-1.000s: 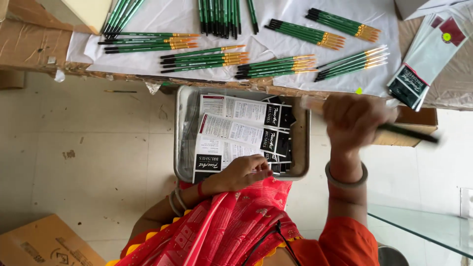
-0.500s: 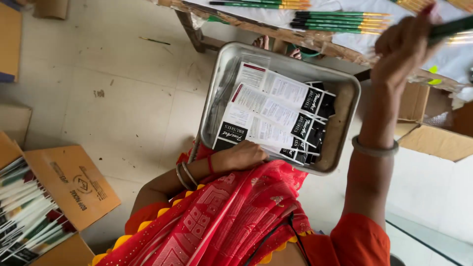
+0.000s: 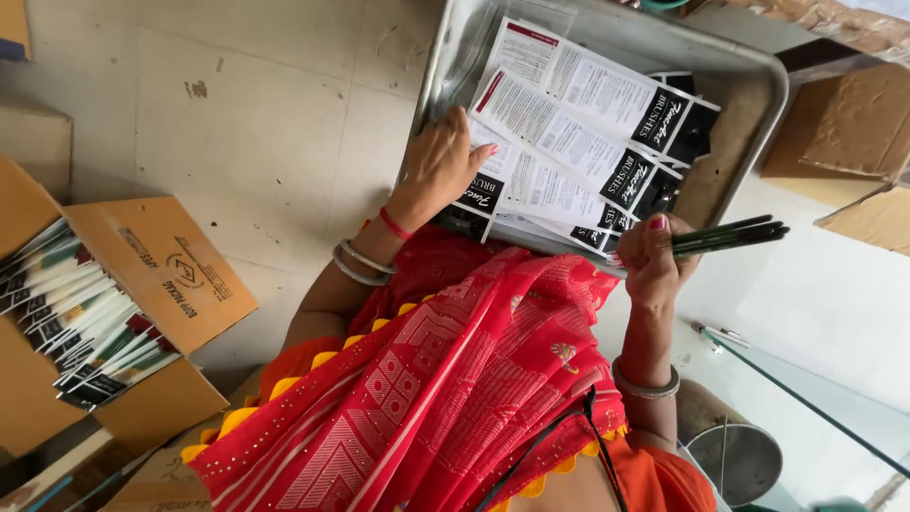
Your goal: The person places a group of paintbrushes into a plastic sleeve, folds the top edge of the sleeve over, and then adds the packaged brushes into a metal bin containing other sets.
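A metal tray (image 3: pixel 749 104) sits on my lap and holds several black-and-white printed packets (image 3: pixel 578 142). My left hand (image 3: pixel 441 171), with bangles and a red thread at the wrist, lies on the nearest packet (image 3: pixel 488 194) at the tray's left edge, its fingers curled over it. My right hand (image 3: pixel 654 261) is just below the tray's near rim, closed around a small bundle of dark green brushes (image 3: pixel 730 235) that points to the right. My red patterned cloth (image 3: pixel 455 389) fills the lower middle.
An open cardboard box (image 3: pixel 161 275) at the left holds several filled brush packets (image 3: pixel 81 318). More cardboard boxes (image 3: pixel 844 133) stand at the right. A glass pane's edge (image 3: pixel 806 403) and a steel vessel (image 3: pixel 735 460) are at the lower right, on a pale tiled floor (image 3: pixel 256 123).
My right hand has come down from the table of laid-out brushes to the tray's near rim, carrying the brush bundle. The view has swung down and left. My left hand has stayed on the packets.
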